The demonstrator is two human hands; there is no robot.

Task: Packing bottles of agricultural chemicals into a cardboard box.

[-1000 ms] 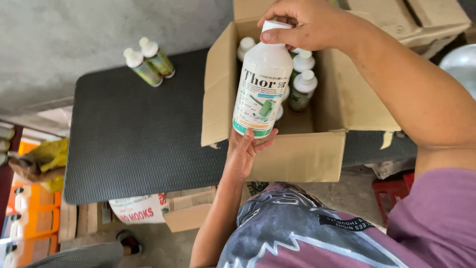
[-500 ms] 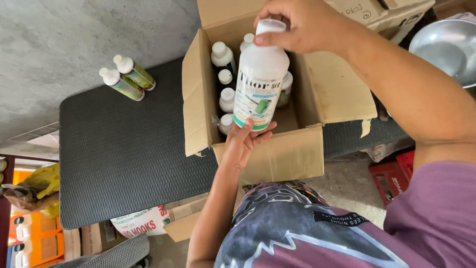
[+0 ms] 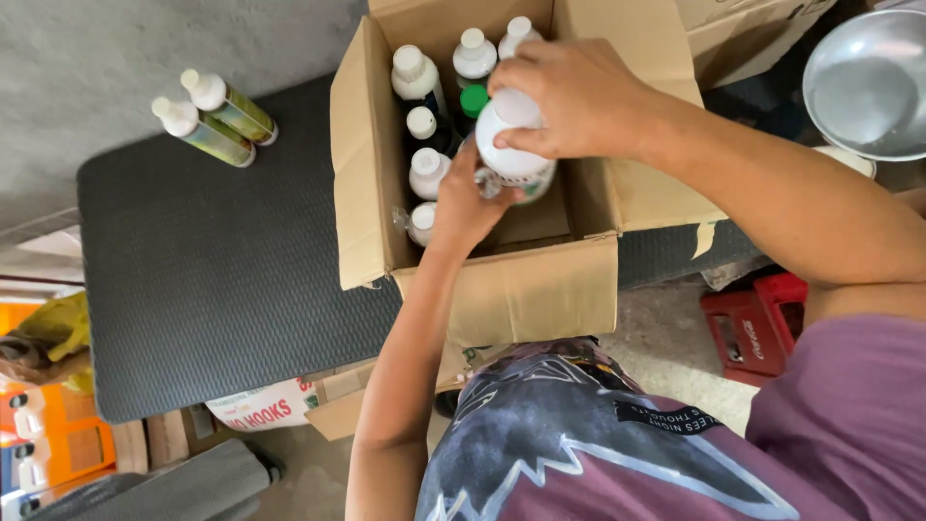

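Over the open cardboard box (image 3: 502,289) on the dark ribbed counter (image 3: 212,280), both hands are on one white plastic bottle (image 3: 516,159). The right hand (image 3: 579,96) comes from above with its fingers (image 3: 531,82) wrapped and clamped around the cap and shoulder, while the left hand (image 3: 468,198) reaches up from below, its fingers pressed closed against the lower side and base. The bottle sits partly inside the box, at the right of a cluster of smaller white-capped bottles (image 3: 424,125) and one with a green cap (image 3: 474,99). It looks like a rigid, smooth-walled container, probably full of liquid and so fairly heavy for its size; the glossy label could be slippery, which makes the two-point hold sensible: the cap gives a firm ridge to grip, and a palm under the base carries the weight. It should tolerate a bump, though the neck is its weak spot. Two more bottles (image 3: 217,116) lie at the counter's far left corner, well apart from the box.
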